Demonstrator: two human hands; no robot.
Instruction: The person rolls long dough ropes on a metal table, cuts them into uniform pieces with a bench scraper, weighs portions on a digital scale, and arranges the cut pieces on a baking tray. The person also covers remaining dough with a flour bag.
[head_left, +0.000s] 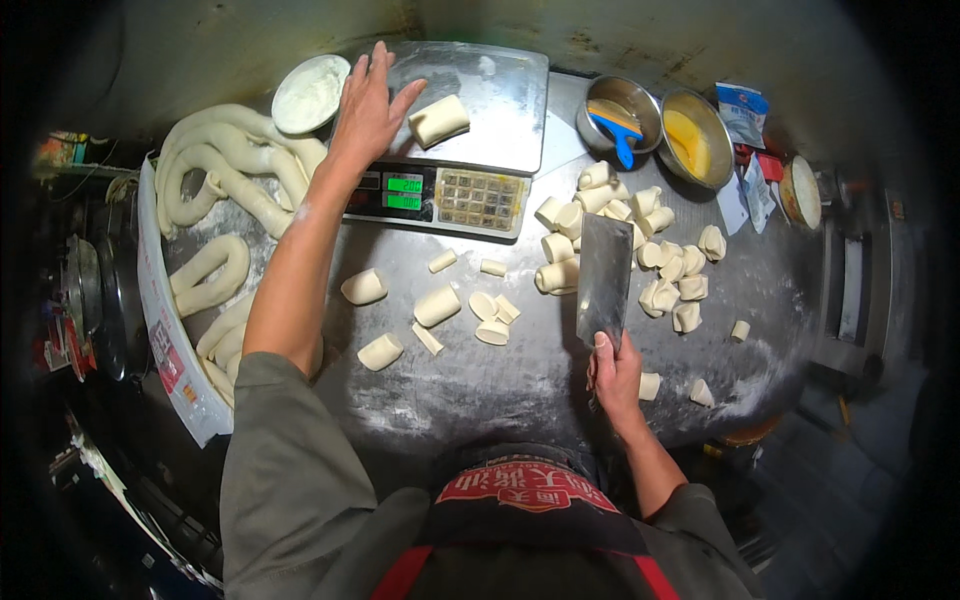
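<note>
My left hand (373, 112) is spread over the left part of a digital scale's metal platform (495, 82), fingers apart and holding nothing. Just right of its thumb, a thick cylinder of dough (439, 121) rests on that platform. My right hand (616, 375) grips the handle of a cleaver (604, 277), whose broad blade points away from me, in front of a heap of cut dough pieces (559, 276). Between the hands lie several dough chunks (437, 305) and thin slices (492, 332) on the floured metal table (450, 390). The scale's green display (403, 193) is lit.
Coiled dough ropes (217, 150) lie at left beside a printed plastic sheet (169, 337). A plate of flour (310, 94) stands by the scale. Behind the heap are a steel bowl with a blue scraper (621, 139), a bowl of yellow contents (694, 142) and a blue packet (742, 112).
</note>
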